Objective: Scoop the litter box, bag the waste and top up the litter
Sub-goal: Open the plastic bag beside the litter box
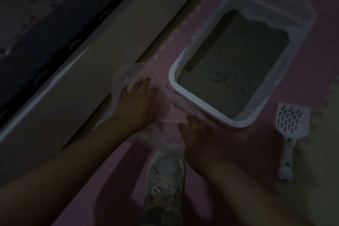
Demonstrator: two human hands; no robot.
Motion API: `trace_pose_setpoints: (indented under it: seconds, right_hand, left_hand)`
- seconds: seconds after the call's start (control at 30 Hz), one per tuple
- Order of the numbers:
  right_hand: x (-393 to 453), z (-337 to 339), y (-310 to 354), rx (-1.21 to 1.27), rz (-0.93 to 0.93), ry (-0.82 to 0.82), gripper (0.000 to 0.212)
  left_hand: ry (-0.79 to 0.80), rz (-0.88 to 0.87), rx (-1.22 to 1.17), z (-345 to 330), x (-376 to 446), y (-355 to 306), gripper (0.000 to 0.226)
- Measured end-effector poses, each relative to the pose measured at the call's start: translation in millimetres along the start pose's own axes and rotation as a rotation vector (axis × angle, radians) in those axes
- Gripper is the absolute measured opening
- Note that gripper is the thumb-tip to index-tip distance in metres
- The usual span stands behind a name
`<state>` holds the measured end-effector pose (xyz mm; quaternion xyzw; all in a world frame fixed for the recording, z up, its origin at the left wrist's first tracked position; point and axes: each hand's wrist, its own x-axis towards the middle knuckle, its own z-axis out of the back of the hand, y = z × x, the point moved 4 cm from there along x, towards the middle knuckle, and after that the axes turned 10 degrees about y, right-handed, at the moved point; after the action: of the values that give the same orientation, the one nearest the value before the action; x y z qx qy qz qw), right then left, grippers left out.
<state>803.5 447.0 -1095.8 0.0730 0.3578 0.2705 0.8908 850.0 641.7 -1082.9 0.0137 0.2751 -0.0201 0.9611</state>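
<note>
Dim light, detail poor. Pink floor mat fills the lower right half; a pale board or furniture edge runs diagonally across the 10 o'clock side.

Litter box, white rim, sits at 1 o'clock from my hands, filled with grey litter; a clump or dent shows near its lower left corner. I judge it heavy when loaded; best left where it lies.

Clear plastic bag lies crumpled on the mat at 9 o'clock of the box, spread under and between my hands. Thin, soft, slippery, likely to cling shut; I would take it at the mouth edge and spread it with both hands.

Shoe, pale, at 6 o'clock below the bag.

Scoop, white and slotted, lies untouched at 4 o'clock of the box, handle pointing to 6. Stiff, light; take it by the handle.

Left hand rests on the bag, fingers reaching into the film; pinching or only pressing, I cannot tell. Right hand lies on the bag's near side; its grip I cannot tell either.
</note>
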Motion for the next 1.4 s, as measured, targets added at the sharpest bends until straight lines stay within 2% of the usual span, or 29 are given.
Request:
trace_pose_setpoints:
  seconds: [0.07,0.2,0.27,0.33,0.43,0.5,0.53,0.6,0.67,0.73,0.83,0.93,1.0,1.1,1.2,1.27,1.33,1.4]
  right_hand:
    - [2.3,4.6,-4.8,-0.037,0.002,-0.062,0.056]
    - [10.7,7.1,-8.1,-0.027,0.051,-0.184,0.032]
    - [15.1,7.3,-3.8,-0.018,0.100,-0.261,0.027]
    - [20.9,7.2,3.3,-0.055,0.140,-0.270,0.027]
    - [30.3,6.0,7.7,0.001,0.169,-0.169,0.032]
    - [33.9,5.6,0.7,0.037,0.135,-0.133,0.035]
    - [35.3,3.2,-5.2,0.021,0.102,-0.104,0.040]
    - [35.3,-0.7,-16.9,-0.039,0.053,-0.046,0.064]
    - [34.6,-3.3,-25.4,-0.055,0.030,-0.039,0.086]
    - [35.5,-5.1,-29.3,-0.033,0.047,-0.088,0.085]
    - [35.3,-1.2,-25.5,-0.004,0.090,-0.198,0.058]
    - [32.3,0.8,-13.7,-0.027,0.135,-0.291,0.035]
    - [30.6,-0.7,-6.9,0.039,0.153,-0.317,0.029]
    - [28.8,-11.4,-3.6,0.138,0.150,-0.236,0.039]
    - [26.7,-20.0,-5.7,0.180,0.157,-0.059,0.056]
    - [26.4,-19.7,-9.5,0.161,0.142,0.025,0.056]
    - [25.0,-18.4,-10.8,0.122,0.144,0.093,0.052]
    - [19.0,-14.0,-10.0,0.153,0.148,0.044,0.052]
  left_hand:
    - [-0.006,-0.012,-0.001,1.7,-1.2,-1.7,0.087]
    - [-0.075,-0.053,-0.128,-7.2,-9.2,-6.0,0.080]
    - [-0.188,-0.145,-0.222,-9.1,-13.2,-10.3,0.065]
    - [-0.254,-0.282,-0.272,-8.2,-16.8,-18.4,0.042]
    - [-0.162,-0.475,-0.208,-14.2,-15.9,-27.9,0.024]
    - [-0.069,-0.421,-0.118,-23.3,-11.2,-21.3,0.029]
    - [-0.020,-0.356,-0.066,-27.9,-8.8,-15.0,0.047]
    - [0.081,-0.240,0.017,-33.3,-4.9,-3.8,0.091]
    - [0.136,-0.161,0.039,-32.0,-4.6,1.2,0.114]
    - [0.135,-0.109,0.021,-30.5,-1.9,4.6,0.111]
    - [0.090,-0.098,-0.006,-29.4,2.2,5.5,0.100]
    - [0.118,-0.111,-0.068,-35.9,4.4,3.9,0.109]
    - [0.135,-0.109,-0.084,-36.1,2.4,3.1,0.111]
    - [0.150,-0.122,-0.130,-25.7,-2.0,0.6,0.106]
    - [0.158,-0.118,-0.127,-8.7,-1.2,-3.3,0.085]
    - [0.229,-0.114,-0.137,0.9,4.2,-4.3,0.070]
    - [0.330,-0.127,-0.142,6.4,10.2,-6.8,0.066]
    - [0.372,-0.138,-0.127,8.1,16.0,-9.5,0.065]
